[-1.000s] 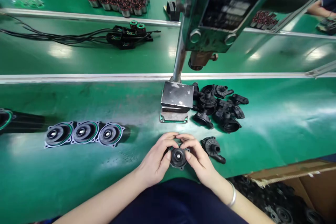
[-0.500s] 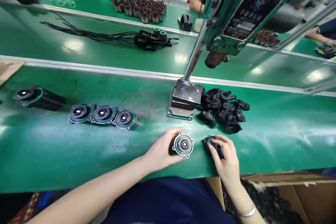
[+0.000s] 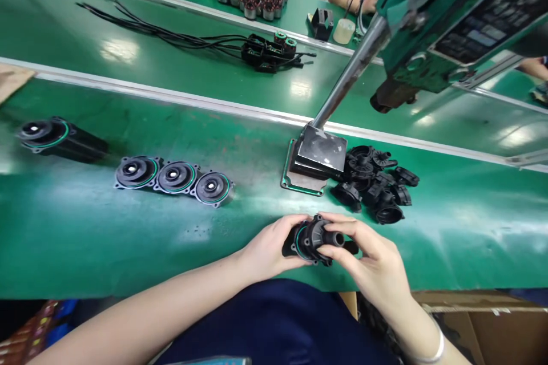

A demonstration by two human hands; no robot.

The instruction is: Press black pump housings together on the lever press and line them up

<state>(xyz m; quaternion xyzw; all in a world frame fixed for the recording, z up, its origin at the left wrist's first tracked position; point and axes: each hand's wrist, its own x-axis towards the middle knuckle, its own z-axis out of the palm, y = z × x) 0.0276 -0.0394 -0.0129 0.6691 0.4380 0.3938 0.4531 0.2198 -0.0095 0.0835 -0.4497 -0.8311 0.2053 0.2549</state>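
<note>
Head view: the left hand (image 3: 268, 248) wraps the rear of a black motor body (image 3: 293, 242), its grip pressed around it. The right hand (image 3: 377, 265) pinches a black pump cover (image 3: 321, 236) w/ thumb and fingers and holds it against the body's front, where a green seal ring (image 3: 298, 239) shows. The assembly is in the air, just in front of the press base plate (image 3: 319, 154), near the surface (image 3: 128, 239) edge.

Risks, as I judge: the cover may sit tilted and squeeze the ring out of its groove, because both grips are only by fingertips. A slip could drop the parts over the edge, toward the cardboard box (image 3: 483, 319) below. The loose covers (image 3: 377, 185) right of the plate are not in the way.
</note>
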